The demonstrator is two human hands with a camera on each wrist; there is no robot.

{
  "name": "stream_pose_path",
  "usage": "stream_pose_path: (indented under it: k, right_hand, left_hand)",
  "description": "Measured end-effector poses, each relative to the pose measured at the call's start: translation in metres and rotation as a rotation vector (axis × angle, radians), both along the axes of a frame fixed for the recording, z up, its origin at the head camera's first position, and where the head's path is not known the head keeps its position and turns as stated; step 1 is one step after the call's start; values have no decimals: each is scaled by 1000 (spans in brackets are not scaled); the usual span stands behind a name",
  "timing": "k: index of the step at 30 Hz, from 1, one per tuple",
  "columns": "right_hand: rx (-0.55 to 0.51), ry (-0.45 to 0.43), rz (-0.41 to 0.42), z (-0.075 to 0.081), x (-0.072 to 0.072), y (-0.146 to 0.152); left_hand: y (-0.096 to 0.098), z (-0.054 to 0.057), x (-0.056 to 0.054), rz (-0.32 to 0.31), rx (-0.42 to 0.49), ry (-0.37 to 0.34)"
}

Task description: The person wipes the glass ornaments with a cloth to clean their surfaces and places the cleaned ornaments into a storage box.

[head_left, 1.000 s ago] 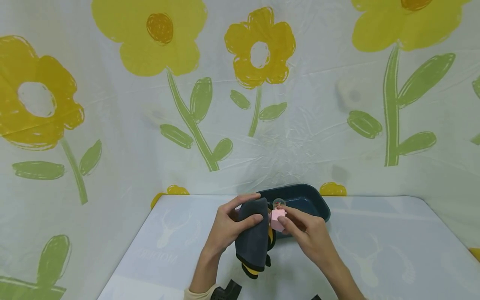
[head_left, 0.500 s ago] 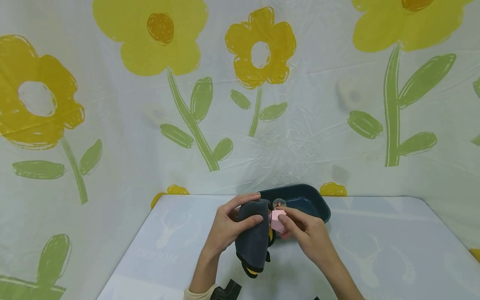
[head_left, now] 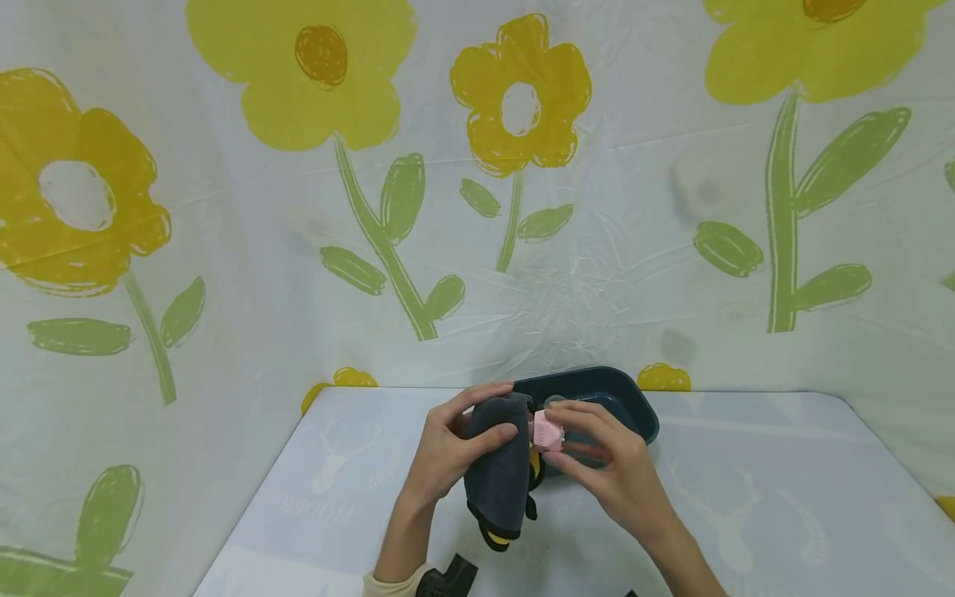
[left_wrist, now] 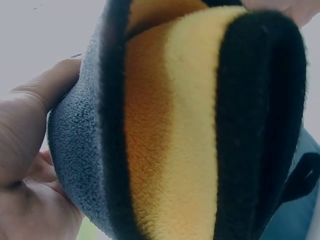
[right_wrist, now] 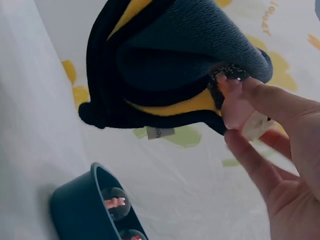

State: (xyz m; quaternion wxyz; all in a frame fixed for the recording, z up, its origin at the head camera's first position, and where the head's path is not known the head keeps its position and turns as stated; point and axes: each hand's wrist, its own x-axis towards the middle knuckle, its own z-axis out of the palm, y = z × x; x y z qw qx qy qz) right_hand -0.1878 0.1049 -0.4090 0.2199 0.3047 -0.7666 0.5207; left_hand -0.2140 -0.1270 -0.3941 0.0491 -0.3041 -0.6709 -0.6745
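Observation:
My left hand (head_left: 440,454) grips a folded grey cloth (head_left: 498,477) with a yellow inner side and black edging, thumb in front. In the left wrist view the cloth's yellow layers (left_wrist: 187,125) fill the middle. Between thumb and fingers, my right hand (head_left: 622,464) holds a small snow globe by its pink faceted base (head_left: 548,433). The right wrist view shows the glittery clear dome (right_wrist: 231,71) against the cloth, partly covered by it. Beyond the hands, a dark blue tray (head_left: 589,381) contains clear globes; one globe (right_wrist: 116,203) has a small figure inside.
The tray stands at the table's back edge, near the flower-printed curtain (head_left: 634,274). A second globe (right_wrist: 134,234) with something red sits in it. The pale table (head_left: 753,497) extends to both sides. A black device (head_left: 448,576) is strapped on my left wrist.
My right fingers have shifted on the pink base, and it has turned so a lettered face shows. Both hands and the cloth have moved slightly left.

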Motion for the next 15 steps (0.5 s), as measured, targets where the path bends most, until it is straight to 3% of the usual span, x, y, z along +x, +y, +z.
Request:
stream_pose_path:
  k: [7, 15]
  right_hand:
    - [14, 299, 43, -3, -6, -1]
    - [32, 330, 29, -4, -7, 0]
  left_hand:
    - [-1, 1, -1, -12, 16, 8]
    - [0, 1, 0, -13, 12, 2]
